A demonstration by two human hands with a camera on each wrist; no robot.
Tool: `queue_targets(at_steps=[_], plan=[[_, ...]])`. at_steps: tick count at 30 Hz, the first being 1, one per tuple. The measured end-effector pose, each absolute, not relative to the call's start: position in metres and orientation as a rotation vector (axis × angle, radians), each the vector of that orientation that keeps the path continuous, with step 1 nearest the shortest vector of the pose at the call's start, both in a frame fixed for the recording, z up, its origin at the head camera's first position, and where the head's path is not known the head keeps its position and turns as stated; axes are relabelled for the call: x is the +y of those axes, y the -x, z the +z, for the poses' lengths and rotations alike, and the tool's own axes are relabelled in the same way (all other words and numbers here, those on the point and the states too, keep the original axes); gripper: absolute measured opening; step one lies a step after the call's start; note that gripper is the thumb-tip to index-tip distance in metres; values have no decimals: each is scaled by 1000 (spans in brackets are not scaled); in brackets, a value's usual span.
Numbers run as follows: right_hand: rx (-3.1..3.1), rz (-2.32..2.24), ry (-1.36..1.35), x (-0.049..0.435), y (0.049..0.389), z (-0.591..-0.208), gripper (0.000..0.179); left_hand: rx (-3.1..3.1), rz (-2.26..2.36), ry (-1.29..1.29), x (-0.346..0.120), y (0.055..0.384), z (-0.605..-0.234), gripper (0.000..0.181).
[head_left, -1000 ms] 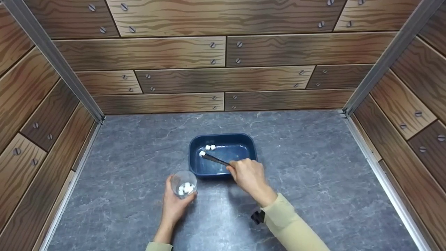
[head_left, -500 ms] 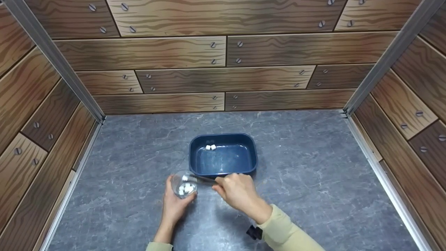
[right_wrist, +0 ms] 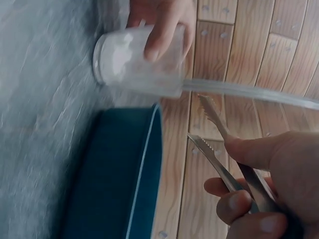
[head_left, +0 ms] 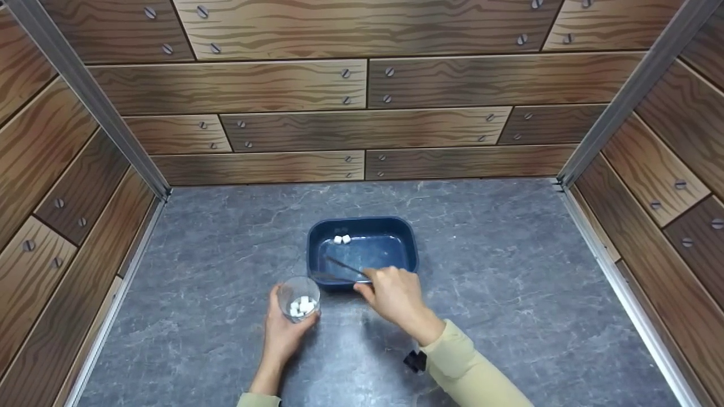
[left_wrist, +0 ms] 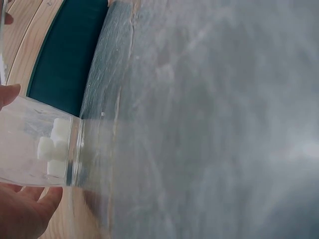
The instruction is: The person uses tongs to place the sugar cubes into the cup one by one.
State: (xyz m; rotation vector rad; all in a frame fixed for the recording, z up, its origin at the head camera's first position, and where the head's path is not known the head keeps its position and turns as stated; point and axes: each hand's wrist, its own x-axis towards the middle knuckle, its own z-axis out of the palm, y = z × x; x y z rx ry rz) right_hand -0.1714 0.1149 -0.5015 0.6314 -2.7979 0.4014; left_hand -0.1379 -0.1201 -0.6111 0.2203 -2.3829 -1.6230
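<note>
My left hand (head_left: 281, 333) holds a clear cup (head_left: 289, 289) upright near the table, thumb and fingers around its sides. Several white, soft-edged cubes (left_wrist: 61, 149) lie at the bottom of the cup. My right hand (head_left: 397, 294) grips metal tongs (right_wrist: 215, 162) with serrated tips. The tong arms stand spread with nothing between them, over the near left part of a dark blue rectangular basin (head_left: 379, 257). Two white cubes (head_left: 342, 239) sit side by side on the basin's floor, towards its far left. The cup stands just outside the basin's near left corner.
The grey marbled tabletop (head_left: 503, 260) surrounds the basin. A wood-patterned back wall (head_left: 362, 130) and side walls enclose it, with metal strips (head_left: 628, 299) along the corners and edges. A dark device (head_left: 416, 360) is strapped under my right wrist.
The tongs carried one white cube from the basin to the cup and let it go there. They have since moved back over the basin, spread apart. My left hand and the cup stayed put.
</note>
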Motion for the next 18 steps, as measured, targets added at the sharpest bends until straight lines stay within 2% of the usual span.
queue_targets(at_steps=[18], plan=[[-2897, 288, -332, 125, 218, -525, 32, -2377, -1623, -216, -121, 138, -613, 99]])
